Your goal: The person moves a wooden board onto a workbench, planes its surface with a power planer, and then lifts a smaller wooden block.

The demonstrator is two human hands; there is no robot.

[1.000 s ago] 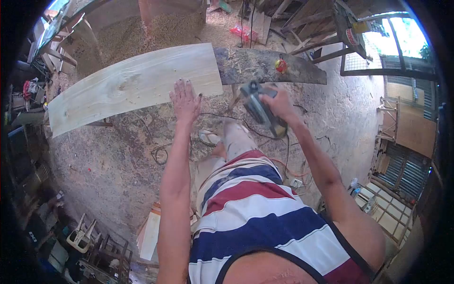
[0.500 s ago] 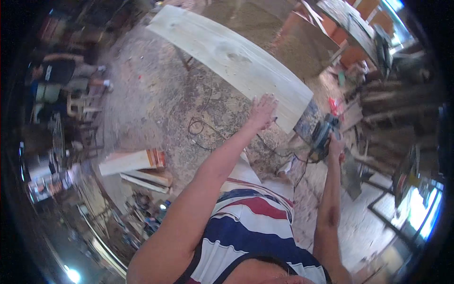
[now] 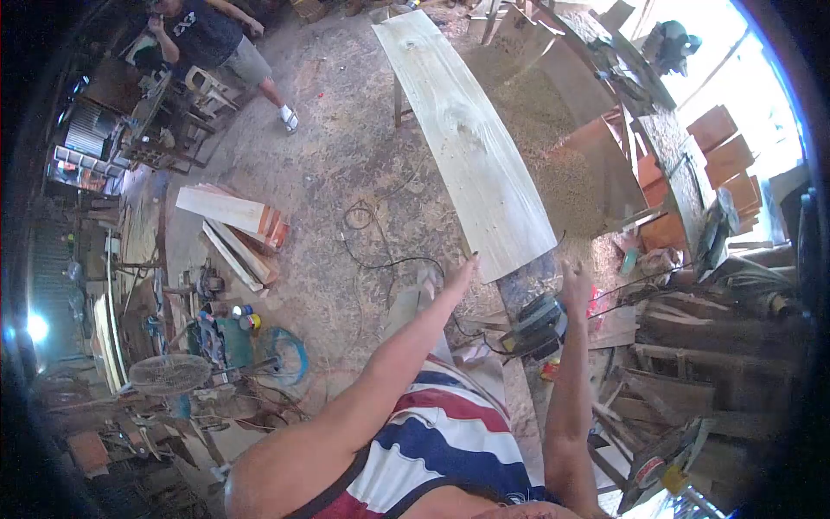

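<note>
A long pale wooden board (image 3: pixel 484 164) slants across the middle, raised above the floor on a support. My left hand (image 3: pixel 465 266) is at the board's near left edge. Its thumb shows against the edge, and the other fingers are out of sight, seemingly under the wood. Just off the near right corner, my right hand (image 3: pixel 577 284) has its fingers apart and nothing in them. A dark electric planer (image 3: pixel 538 324) rests below the board's near end, beside my right forearm, with its black cord (image 3: pixel 389 259) trailing over the floor.
Cut boards (image 3: pixel 233 221) are stacked on the floor at left. A person (image 3: pixel 212 39) is by a plastic chair (image 3: pixel 207 86) at upper left. A fan (image 3: pixel 170 374) and other clutter fill the lower left. Scrap wood (image 3: pixel 718 346) is piled at right. Sawdust (image 3: pixel 536 104) lies beyond the board.
My right hand has let go of the planer, now set down, and moved up near the board's corner. My left hand has slid from the board's top to its edge. The view has turned.
</note>
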